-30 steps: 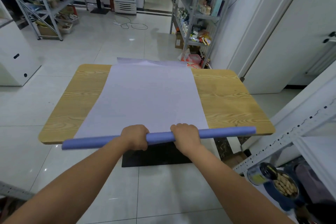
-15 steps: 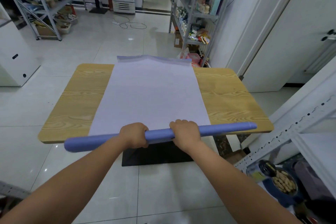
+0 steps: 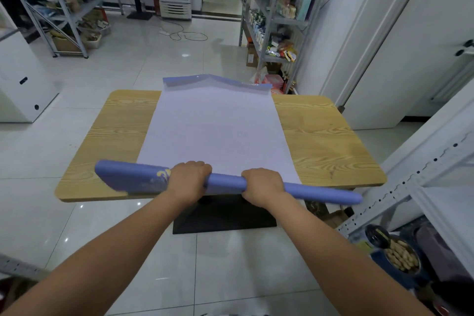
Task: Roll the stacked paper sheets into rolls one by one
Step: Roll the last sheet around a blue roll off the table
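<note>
Left hand (image 3: pixel 189 177) and right hand (image 3: pixel 262 183) each wrapped round the paper roll (image 3: pixel 225 183) mid-span, its unrolled sheet (image 3: pixel 213 131) ahead of them on the worktop (image 3: pixel 320 141); I judge it light, floppy, crease-prone, so hold gently near centre.

Both arms extended forward; left grip (image 3: pixel 189 178) and right grip (image 3: pixel 263 183) curled palm-down around roll (image 3: pixel 225 183).

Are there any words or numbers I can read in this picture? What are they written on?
No text here can be read for certain.
paper sheet: faint print shows through, too pale to read.
paper roll: yellow marking near its left part, too blurred to read.
shelf packages: labels too small to read.
</note>
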